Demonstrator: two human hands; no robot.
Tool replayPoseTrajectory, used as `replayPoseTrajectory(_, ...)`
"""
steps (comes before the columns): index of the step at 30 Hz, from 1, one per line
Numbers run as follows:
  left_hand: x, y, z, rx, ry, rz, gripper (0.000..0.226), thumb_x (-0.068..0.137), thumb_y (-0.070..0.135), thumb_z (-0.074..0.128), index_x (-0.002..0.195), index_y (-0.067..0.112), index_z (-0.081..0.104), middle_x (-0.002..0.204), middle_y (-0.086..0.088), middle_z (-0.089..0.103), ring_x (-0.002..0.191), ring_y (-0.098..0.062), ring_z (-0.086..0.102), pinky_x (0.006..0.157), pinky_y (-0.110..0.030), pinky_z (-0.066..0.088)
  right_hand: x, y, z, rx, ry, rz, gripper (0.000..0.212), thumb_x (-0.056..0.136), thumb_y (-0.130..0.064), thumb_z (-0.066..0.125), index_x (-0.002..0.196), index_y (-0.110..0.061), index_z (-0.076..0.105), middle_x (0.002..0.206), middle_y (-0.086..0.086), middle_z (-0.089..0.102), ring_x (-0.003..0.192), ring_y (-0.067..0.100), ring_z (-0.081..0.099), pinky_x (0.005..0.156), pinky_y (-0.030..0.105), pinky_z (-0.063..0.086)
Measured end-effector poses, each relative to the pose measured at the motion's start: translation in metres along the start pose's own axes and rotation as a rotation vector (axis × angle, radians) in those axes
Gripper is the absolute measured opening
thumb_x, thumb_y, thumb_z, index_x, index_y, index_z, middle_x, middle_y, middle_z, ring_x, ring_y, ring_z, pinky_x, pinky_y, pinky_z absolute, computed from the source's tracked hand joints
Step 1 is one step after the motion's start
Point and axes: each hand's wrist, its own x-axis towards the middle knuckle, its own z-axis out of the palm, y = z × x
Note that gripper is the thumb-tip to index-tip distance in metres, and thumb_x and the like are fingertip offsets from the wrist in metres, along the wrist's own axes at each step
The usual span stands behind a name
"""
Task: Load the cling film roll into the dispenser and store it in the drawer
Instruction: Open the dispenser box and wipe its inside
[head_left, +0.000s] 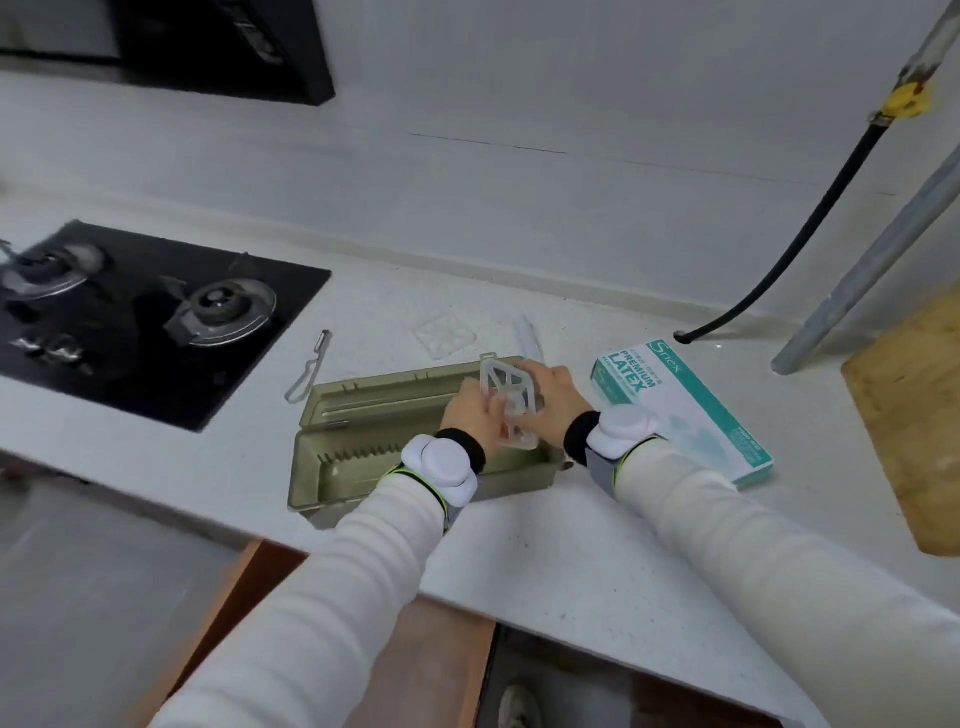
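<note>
Two burners sit on the black hob (156, 322) at the tabletop's (545, 545) left edge, with a metal peeler (310, 366) just beside it. Near the front edge the olive-green dispenser (363, 447) lies open, lid tipped back. Behind it rests a flat clear square (445, 335). Over the dispenser's right end the left hand (475, 410) and right hand (553, 400) both curl their fingers round a clear plastic frame (501, 379), holding it between them. The white cling film roll (527, 338) lies just behind the hands. Further right are a latex glove box (680, 410) and, at the right edge, a wooden chopping board (914, 415).
</note>
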Motion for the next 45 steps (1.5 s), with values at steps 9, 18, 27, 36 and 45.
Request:
replayPoseTrajectory(9,-0.012,-0.068,-0.08,0.099,0.164,-0.136,0.027,0.097,0.022,0.042,0.113,0.004,0.053,0.109,-0.015,0.065,0.099,-0.032,0.062,0.08,-0.031,0.045,0.018,-0.082,0.07,-0.019,-0.2,-0.151,0.064,0.086,-0.029,0.062,0.142,-0.028,0.031,0.141,0.012,0.027,0.119,0.033,0.05,0.104,0.039,0.044)
replayPoseTrajectory(18,-0.027,-0.121,-0.138,0.039,0.271,-0.287,0.022,0.095,0.017,0.046,0.11,0.005,0.057,0.105,-0.016,0.067,0.095,-0.032,0.065,0.087,-0.036,0.053,0.024,-0.145,0.125,-0.073,-0.299,-0.28,0.067,0.083,-0.026,0.065,0.141,-0.019,0.032,0.141,0.012,0.036,0.121,0.026,0.049,0.103,0.038,0.042)
replayPoseTrajectory(27,-0.037,-0.151,-0.157,0.061,0.334,-0.345,0.025,0.093,0.015,0.048,0.115,0.006,0.055,0.108,-0.014,0.065,0.096,-0.029,0.063,0.076,-0.03,0.046,0.033,-0.167,0.156,-0.054,-0.382,-0.271,0.077,0.079,-0.031,0.068,0.143,-0.022,0.027,0.098,0.0,0.052,0.085,0.017,0.05,0.087,0.034,0.046)
replayPoseTrajectory(36,-0.034,-0.153,-0.151,0.292,0.319,-0.341,0.024,0.094,0.016,0.044,0.106,0.0,0.057,0.092,-0.013,0.056,0.082,-0.027,0.054,0.069,-0.03,0.041,0.038,-0.158,0.16,-0.084,-0.414,-0.283,0.056,0.089,0.002,0.038,0.139,-0.022,0.039,0.12,0.002,0.064,0.115,0.023,0.056,0.099,0.032,0.045)
replayPoseTrajectory(45,-0.029,-0.144,-0.138,0.401,0.317,-0.3,0.023,0.095,0.011,0.039,0.112,-0.001,0.05,0.116,-0.019,0.05,0.095,-0.034,0.057,0.073,-0.031,0.041,0.052,-0.144,0.152,-0.102,-0.392,-0.309,0.054,0.088,0.008,0.032,0.134,-0.017,0.048,0.127,0.005,0.061,0.119,0.021,0.054,0.097,0.027,0.042)
